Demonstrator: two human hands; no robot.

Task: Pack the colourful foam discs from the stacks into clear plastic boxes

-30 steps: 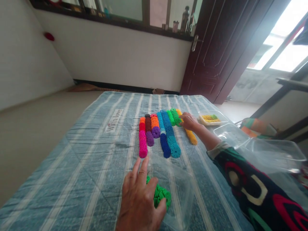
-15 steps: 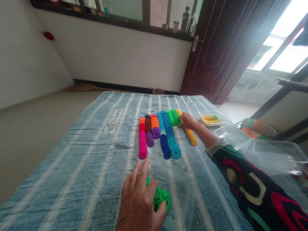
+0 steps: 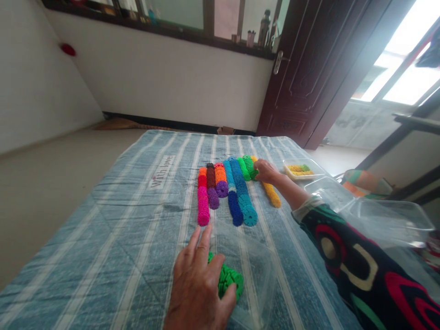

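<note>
My left hand (image 3: 202, 279) is spread beside a roll of green discs (image 3: 231, 280), its thumb and forefinger near the roll, in a clear container (image 3: 263, 256). At the far end of the rows, my right hand (image 3: 266, 172) has its fingers bent down at the green discs (image 3: 248, 167); whether it grips one is hidden. Rows of stacked discs lie on the cloth: pink and red (image 3: 203, 201), brown and purple (image 3: 211, 185), orange and purple (image 3: 221, 179), light and dark blue (image 3: 235, 207), and blue-teal (image 3: 245, 197). A yellow row (image 3: 272, 195) lies under my right wrist.
A clear box (image 3: 302, 170) with yellow and green discs stands at the right, beside more clear containers (image 3: 393, 222). The striped cloth (image 3: 137, 229) carries a printed label (image 3: 162, 172). Beyond it are a wall and a dark red door (image 3: 304, 68).
The view has shifted very slightly. Both hands stay in nearly the same places, and the rows of discs look unchanged.
</note>
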